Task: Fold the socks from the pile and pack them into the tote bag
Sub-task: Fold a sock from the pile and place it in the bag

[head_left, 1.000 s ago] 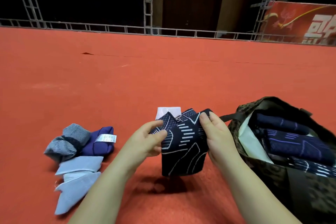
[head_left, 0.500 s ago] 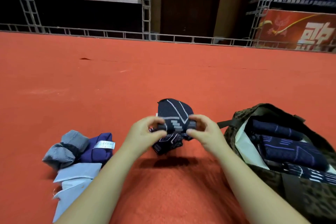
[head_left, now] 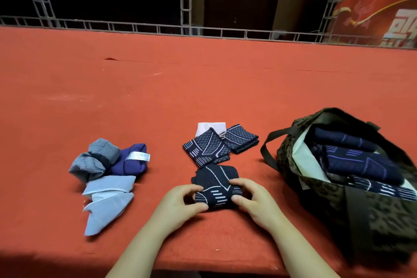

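The fingers (head_left: 191, 189) of the left hand (head_left: 180, 204) curl onto the left edge of a folded navy sock (head_left: 215, 184), thumb tucked under its near corner, pinching it. The fingers (head_left: 240, 184) of the right hand (head_left: 255, 202) do the same on the right edge, thumb against the near side, so both hands grip the one bundle. The sock rests on the red worktop (head_left: 158, 97), white line pattern facing up.

Well to the left of the left fingers lies the pile: a grey striped sock (head_left: 94, 160) bunched at the far left, a purple sock (head_left: 133, 160) with a white paper label touching it on the right, and two pale blue socks (head_left: 108, 201) overlapping in front of them.

Just beyond the fingers, apart from the held sock by a thin gap, lies a flat navy patterned sock (head_left: 206, 148), turned at an angle. Past it, a second navy piece (head_left: 241, 139) with a diamond weave lies touching it, and a white card (head_left: 211, 128) shows behind both.

To the right of the right fingers, near but not touching, stands the tote bag (head_left: 327, 205), olive with a dark leopard-like print, its mouth open and a dark strap (head_left: 268, 144) looping towards the middle socks. Inside, against a pale lining, lie several folded navy socks (head_left: 361, 165) stacked side by side.
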Demonstrator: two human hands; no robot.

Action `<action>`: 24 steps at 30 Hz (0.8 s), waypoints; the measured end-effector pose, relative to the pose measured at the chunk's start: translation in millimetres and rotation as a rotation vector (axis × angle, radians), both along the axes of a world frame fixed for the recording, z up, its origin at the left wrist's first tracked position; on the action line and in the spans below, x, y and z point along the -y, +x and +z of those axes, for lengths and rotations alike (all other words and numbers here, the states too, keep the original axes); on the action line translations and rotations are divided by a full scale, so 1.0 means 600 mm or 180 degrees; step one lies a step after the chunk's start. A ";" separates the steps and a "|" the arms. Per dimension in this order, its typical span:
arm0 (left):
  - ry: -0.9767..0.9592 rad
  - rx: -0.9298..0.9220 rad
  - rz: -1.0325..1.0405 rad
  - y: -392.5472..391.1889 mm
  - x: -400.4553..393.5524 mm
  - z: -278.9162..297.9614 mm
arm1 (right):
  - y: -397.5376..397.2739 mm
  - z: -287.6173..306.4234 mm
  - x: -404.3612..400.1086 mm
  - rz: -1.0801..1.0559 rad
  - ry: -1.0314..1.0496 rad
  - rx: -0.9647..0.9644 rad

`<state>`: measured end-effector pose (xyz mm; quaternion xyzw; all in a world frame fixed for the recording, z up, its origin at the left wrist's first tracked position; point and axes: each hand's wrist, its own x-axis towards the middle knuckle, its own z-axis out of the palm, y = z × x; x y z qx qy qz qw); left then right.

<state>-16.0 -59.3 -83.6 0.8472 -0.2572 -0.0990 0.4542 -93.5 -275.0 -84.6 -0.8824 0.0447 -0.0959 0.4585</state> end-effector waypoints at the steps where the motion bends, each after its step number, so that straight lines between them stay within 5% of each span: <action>1: -0.0139 -0.0062 0.0020 -0.001 0.000 -0.001 | -0.001 0.001 0.000 0.0006 -0.0045 -0.0007; 5: -0.0513 0.0341 0.0077 -0.001 -0.004 -0.017 | -0.002 -0.001 0.006 -0.0021 -0.0221 -0.0012; 11: 0.0083 0.1148 -0.0070 -0.003 0.000 -0.016 | 0.000 0.000 0.004 -0.0022 -0.0355 0.0060; 16: 0.0865 0.1116 -0.0250 0.000 0.003 -0.026 | 0.000 -0.001 0.000 0.0185 -0.0400 0.0086; 24: 0.0555 0.1001 -0.0273 0.002 0.002 -0.029 | -0.002 -0.004 -0.006 0.0291 -0.0483 0.0048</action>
